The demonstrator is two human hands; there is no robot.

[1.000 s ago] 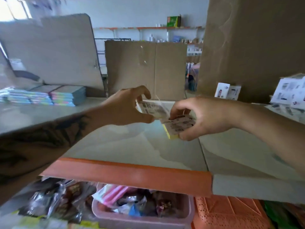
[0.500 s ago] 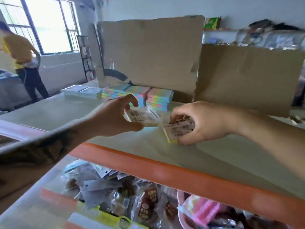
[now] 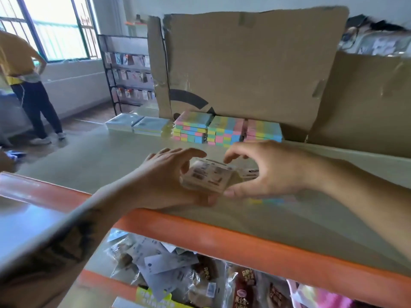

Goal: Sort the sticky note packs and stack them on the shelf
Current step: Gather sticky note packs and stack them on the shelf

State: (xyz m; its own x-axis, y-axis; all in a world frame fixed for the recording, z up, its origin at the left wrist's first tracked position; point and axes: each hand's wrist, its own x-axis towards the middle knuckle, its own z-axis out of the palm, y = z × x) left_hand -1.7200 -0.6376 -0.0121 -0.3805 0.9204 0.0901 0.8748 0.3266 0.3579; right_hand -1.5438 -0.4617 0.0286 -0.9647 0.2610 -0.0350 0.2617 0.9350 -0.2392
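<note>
I see both hands on one wrapped sticky note pack (image 3: 208, 177), label side up, just above the shelf (image 3: 93, 156) near its orange front edge (image 3: 255, 243). Left hand (image 3: 164, 181) cups its left side; right hand (image 3: 266, 172) arches over the right, thumb at the near corner, probably squaring it. Pastel stacks (image 3: 224, 131) sit behind, against the cardboard (image 3: 255, 63).
</note>
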